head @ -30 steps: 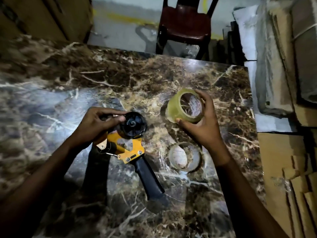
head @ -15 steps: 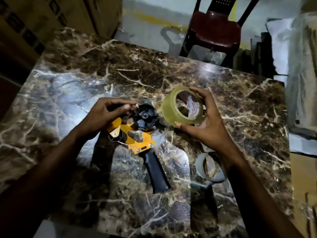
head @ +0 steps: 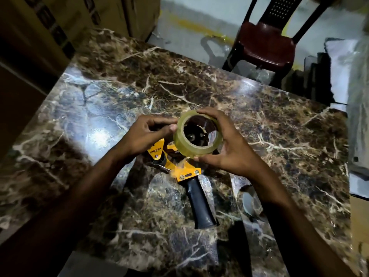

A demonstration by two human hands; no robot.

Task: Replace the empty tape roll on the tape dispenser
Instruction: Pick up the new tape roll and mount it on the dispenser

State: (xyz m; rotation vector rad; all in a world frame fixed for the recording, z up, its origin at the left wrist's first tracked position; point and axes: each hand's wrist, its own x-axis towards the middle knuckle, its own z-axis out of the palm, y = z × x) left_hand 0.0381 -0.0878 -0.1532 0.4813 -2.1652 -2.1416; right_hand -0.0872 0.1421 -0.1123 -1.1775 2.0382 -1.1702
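A yellow tape dispenser (head: 180, 169) with a black handle lies on the marble table (head: 279, 126). My right hand (head: 229, 148) holds a full roll of clear tape (head: 196, 148) right over the dispenser's black hub, which shows through the roll's hole. My left hand (head: 147, 136) grips the dispenser's front end, its thumb touching the roll's left side. The empty tape core (head: 248, 202) lies on the table under my right forearm, mostly hidden.
A dark red plastic chair (head: 267, 43) stands beyond the table's far edge. Cardboard boxes (head: 60, 23) are stacked at the far left. Wrapped packages and cartons (head: 357, 96) crowd the table's right side.
My right hand has carried the tape roll left, from beside the dispenser to over its hub. My left hand stays on the dispenser's front. The camera has tilted forward.
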